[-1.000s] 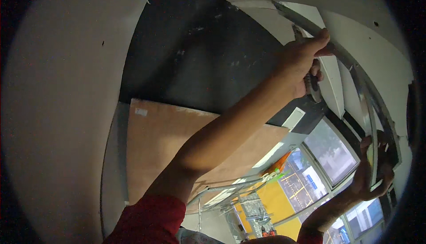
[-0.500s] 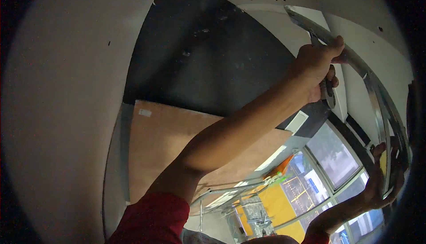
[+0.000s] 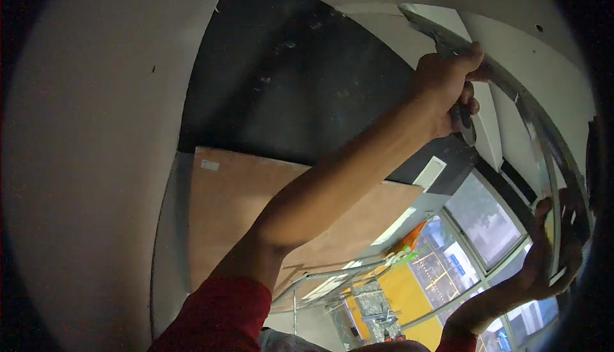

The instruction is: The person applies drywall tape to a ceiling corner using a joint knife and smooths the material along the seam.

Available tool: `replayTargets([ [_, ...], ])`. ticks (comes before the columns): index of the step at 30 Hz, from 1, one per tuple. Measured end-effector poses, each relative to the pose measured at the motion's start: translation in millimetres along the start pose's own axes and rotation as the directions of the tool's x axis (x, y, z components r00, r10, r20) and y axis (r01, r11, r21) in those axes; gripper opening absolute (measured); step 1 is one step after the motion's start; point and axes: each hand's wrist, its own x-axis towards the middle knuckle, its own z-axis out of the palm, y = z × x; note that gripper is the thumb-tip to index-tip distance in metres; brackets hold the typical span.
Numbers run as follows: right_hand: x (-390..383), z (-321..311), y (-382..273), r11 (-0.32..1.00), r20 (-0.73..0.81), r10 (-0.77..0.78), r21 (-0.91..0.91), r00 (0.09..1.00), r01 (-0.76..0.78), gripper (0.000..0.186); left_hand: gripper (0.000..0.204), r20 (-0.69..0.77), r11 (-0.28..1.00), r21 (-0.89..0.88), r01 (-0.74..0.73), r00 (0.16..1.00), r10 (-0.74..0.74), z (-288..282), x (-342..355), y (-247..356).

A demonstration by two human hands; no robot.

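Observation:
My left arm in a red sleeve reaches up across the view. At its end my left hand [image 3: 448, 83] is closed round the dark handle of a wide putty knife [image 3: 427, 27]. The handle's end, with a hole in it, pokes out below the fingers. The long metal blade lies close under the pale ceiling. At the far right my right hand [image 3: 543, 262] grips a long shiny metal piece [image 3: 549, 185] from below, its thumb and fingers on either side. Its upper end meets or overlaps the knife blade; I cannot tell whether they touch. Shadow hides part of the right fingers.
A pale ceiling or wall surface [image 3: 83, 147] with small dark spots curves round the left and top. Beyond are a black panel [image 3: 281, 96] and a brown board [image 3: 240, 211]. Lower right, windows [image 3: 483, 221], a metal rail [image 3: 332, 269] and a yellow surface [image 3: 406, 291] show.
My left hand and the putty knife have shifted slightly left and up in the view. The right hand keeps its grip, nearly in the same place.

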Motion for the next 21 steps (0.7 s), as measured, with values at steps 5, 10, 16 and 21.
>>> replayTargets([
  [5, 17, 21, -3, -0.119, 0.123, 0.095, 0.987, 0.988, -0.111, 0.04, 0.02, -0.016, 0.998, -0.01, -0.069, 0.997, 0.069, -9, 7, 10],
  [10, 23, 26, -4, -0.013, 0.167, 0.182, 0.986, 0.969, -0.168, 0.043, 0.019, 0.012, 0.999, -0.035, -0.024, 1.0, 0.024, -11, 14, 11],
  [16, 20, 28, -32, -0.144, 0.226, 0.023, 0.965, 0.974, -0.221, 0.041, 0.022, 0.008, 1.0, -0.013, -0.018, 1.0, 0.018, -22, 9, 11],
  [21, 17, 35, -39, -0.112, 0.195, 0.109, 0.977, 0.975, -0.183, 0.041, 0.025, 0.074, 0.998, 0.034, -0.05, 0.996, 0.048, -34, 18, 21],
])
